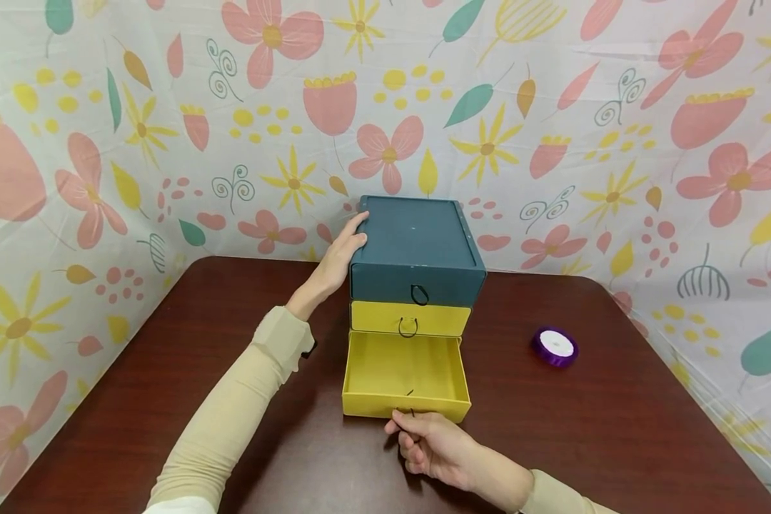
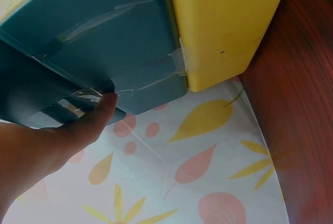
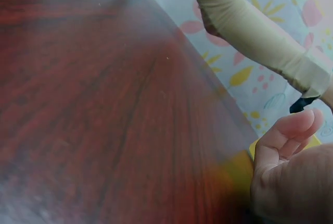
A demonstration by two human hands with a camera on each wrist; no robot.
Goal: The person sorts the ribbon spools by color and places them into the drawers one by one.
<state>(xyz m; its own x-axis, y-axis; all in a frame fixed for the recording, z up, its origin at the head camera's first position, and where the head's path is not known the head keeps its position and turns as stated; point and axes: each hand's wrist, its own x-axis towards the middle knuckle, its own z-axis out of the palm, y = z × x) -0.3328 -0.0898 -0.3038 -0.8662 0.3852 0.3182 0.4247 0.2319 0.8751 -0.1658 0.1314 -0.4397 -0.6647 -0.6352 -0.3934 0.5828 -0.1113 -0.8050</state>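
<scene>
A stacked drawer box stands on the table, with a teal top unit (image 1: 417, 235) over a yellow middle drawer (image 1: 385, 317). Below them the yellow bottom drawer (image 1: 406, 364) is pulled out toward me, its yellow floor showing. My left hand (image 1: 337, 258) rests against the upper left edge of the teal unit, its fingertips on the top. In the left wrist view the thumb (image 2: 99, 117) lies along the teal side. At the bottom drawer's front, my right hand (image 1: 440, 450) pinches its black loop pull between thumb and curled fingers. The right wrist view shows that hand's fingers (image 3: 294, 125) bent.
A purple ribbon roll (image 1: 555, 347) with a white centre lies right of the drawers on the dark red-brown table (image 1: 520, 421). Behind and at both sides hangs a flower-patterned cloth (image 1: 385, 86). More black loop pulls hang on the upper drawer fronts.
</scene>
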